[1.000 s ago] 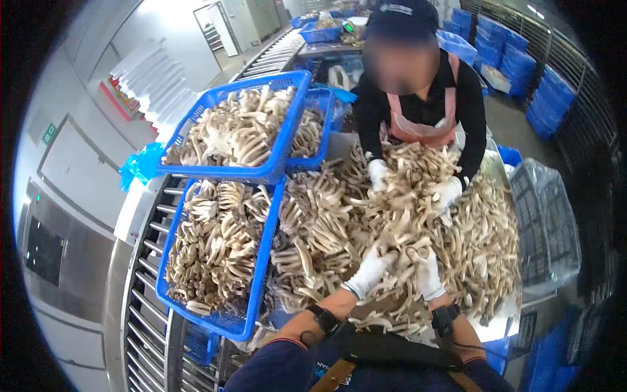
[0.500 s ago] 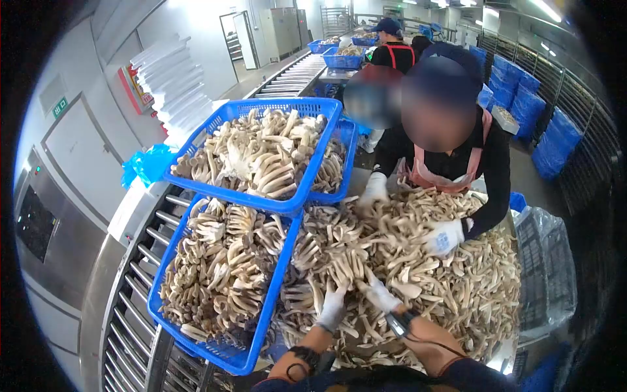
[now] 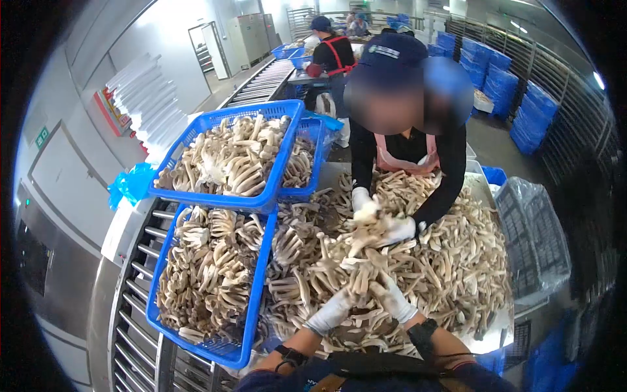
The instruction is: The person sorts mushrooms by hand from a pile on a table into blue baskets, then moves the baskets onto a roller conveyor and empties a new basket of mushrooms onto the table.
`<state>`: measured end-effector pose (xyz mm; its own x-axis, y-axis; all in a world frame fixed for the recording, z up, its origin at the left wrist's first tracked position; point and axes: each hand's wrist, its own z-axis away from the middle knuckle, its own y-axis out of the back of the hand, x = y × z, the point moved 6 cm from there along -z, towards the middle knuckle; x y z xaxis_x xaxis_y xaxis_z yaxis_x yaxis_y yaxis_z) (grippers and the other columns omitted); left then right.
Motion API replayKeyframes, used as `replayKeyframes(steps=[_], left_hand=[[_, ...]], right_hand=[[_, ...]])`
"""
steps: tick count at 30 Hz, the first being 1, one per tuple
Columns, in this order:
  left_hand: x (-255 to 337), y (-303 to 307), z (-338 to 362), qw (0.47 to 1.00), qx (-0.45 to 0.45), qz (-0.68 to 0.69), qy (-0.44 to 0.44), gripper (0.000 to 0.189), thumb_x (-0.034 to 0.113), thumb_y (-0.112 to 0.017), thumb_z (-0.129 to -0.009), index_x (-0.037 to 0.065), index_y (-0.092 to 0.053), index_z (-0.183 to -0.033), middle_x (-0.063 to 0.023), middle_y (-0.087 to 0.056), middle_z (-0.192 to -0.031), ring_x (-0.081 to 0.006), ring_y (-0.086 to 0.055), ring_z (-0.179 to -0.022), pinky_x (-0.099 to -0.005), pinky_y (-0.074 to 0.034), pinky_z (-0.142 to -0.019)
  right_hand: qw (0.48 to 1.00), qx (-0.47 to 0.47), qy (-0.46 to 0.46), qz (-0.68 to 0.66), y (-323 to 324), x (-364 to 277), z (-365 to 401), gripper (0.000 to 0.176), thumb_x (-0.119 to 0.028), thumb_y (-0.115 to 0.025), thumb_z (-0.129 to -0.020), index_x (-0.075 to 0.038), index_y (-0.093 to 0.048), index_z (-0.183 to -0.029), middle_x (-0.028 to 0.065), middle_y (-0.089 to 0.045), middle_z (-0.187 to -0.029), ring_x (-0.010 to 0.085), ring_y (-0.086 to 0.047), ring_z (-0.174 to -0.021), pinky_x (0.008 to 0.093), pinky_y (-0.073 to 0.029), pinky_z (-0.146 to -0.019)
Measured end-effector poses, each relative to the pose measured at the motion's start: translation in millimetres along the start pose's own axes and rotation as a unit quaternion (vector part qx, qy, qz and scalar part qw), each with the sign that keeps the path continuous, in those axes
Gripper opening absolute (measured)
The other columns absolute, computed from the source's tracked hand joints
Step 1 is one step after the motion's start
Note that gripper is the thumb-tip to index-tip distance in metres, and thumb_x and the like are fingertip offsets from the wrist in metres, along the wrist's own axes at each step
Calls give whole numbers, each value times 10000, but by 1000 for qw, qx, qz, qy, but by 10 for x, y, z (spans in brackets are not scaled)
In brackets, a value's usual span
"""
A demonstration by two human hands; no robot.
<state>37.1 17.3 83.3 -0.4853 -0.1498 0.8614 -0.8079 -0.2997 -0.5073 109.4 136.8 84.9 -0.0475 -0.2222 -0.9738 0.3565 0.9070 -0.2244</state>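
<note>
My left hand (image 3: 333, 311), in a white glove, grips the near left side of a mushroom cluster (image 3: 360, 276). From the right, my right hand (image 3: 393, 298), gloved too, holds the same cluster, its fingers partly hidden among the stems. Beneath and around both hands spreads a deep heap of loose pale mushrooms (image 3: 450, 281). Whole clumps (image 3: 294, 242) with dark caps lie on the heap's left. Across the heap, a co-worker's gloved hands (image 3: 385, 225) are at another clump.
Left of the heap, a blue basket (image 3: 251, 313) full of mushrooms sits on a roller conveyor (image 3: 137, 287). Another full blue basket (image 3: 269, 196) rests above its far end. A plastic-covered crate (image 3: 532, 228) stands at the right. The co-worker (image 3: 398, 147) leans over the far side.
My view has shifted, and the baskets appear further left. My hands now hold the cluster raised from the heap. The co-worker's hands have come together around a clump.
</note>
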Motion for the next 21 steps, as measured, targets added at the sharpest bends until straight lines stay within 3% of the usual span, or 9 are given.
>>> replayKeyframes(steps=[3, 7, 9, 12, 14, 15, 16, 19, 21], left_hand=[[-25, -86, 29, 994, 29, 102, -3, 697, 220, -698, -864, 68, -327, -1433, -28, -536, -1242, -129, -530, -1080, -268, -443, -894], [-179, -231, 125, 994, 75, -21, 80, 476, 96, -650, -871, 48, -452, -1301, -33, -586, -1143, -148, -590, -993, -307, -496, -842], [-166, -350, 173, 992, 92, -32, 85, 355, 125, -652, -880, 48, -529, -1203, -22, -608, -1037, -138, -600, -931, -311, -514, -792], [-566, -304, 331, 981, 29, 44, 188, 362, 159, -651, -888, 45, -533, -1211, -24, -613, -1046, -132, -591, -925, -293, -500, -801], [-545, -301, 383, 979, 61, 38, 191, 317, 153, -560, -948, 8, -516, -1227, -75, -622, -1107, -172, -604, -995, -329, -498, -868], [-529, -312, 379, 971, 65, 121, 194, 302, 151, -548, -953, 10, -519, -1218, -80, -626, -1097, -177, -608, -984, -329, -501, -861], [-518, -331, 359, 957, 68, 204, 194, 287, 150, -535, -958, 12, -522, -1210, -84, -630, -1087, -182, -613, -973, -330, -503, -854], [-521, -446, 288, 993, 47, -7, 109, 240, 92, -531, -949, 30, -528, -1181, -55, -624, -1016, -154, -589, -942, -295, -476, -840], [-655, -440, 166, 991, -14, -121, 61, 256, 79, -537, -939, 42, -526, -1192, -52, -612, -1016, -153, -583, -945, -283, -469, -843]], right_hand=[[985, 34, 83, 144, -94, -102, 334, 537, -213, -565, -944, 31, -371, -1381, 113, -506, -1301, 184, -469, -1191, 286, -379, -1011], [988, 139, 43, -51, -103, -96, 421, 478, -81, -551, -924, 57, -370, -1344, 109, -492, -1245, 185, -481, -1141, 303, -382, -1002], [982, 150, 44, 110, 150, 420, 380, 429, -75, -555, -917, 58, -410, -1298, 104, -510, -1218, 182, -501, -1105, 294, -396, -978], [936, 102, 40, 335, 89, 86, 539, 389, -40, -571, -870, 34, -477, -1240, 66, -563, -1085, 176, -542, -1018, 272, -429, -915], [983, 104, 16, 152, 81, -134, 657, 396, -34, -556, -862, 20, -476, -1246, 63, -583, -1045, 168, -556, -981, 273, -446, -881], [984, 153, 12, -94, 179, 4, 705, 404, -23, -532, -861, 13, -476, -1259, 74, -593, -1072, 157, -561, -968, 275, -459, -857], [978, 190, 52, -75, 293, 76, 731, 409, 6, -528, -849, 5, -478, -1255, 58, -565, -1091, 131, -555, -935, 267, -460, -829], [936, 275, 142, 168, 414, 526, 725, 361, 27, -522, -855, 9, -482, -1213, 53, -569, -1066, 119, -565, -890, 249, -476, -788], [975, 181, 67, 111, 407, 540, 682, 384, 21, -527, -862, 12, -467, -1241, 69, -579, -1074, 126, -562, -927, 248, -478, -795]])
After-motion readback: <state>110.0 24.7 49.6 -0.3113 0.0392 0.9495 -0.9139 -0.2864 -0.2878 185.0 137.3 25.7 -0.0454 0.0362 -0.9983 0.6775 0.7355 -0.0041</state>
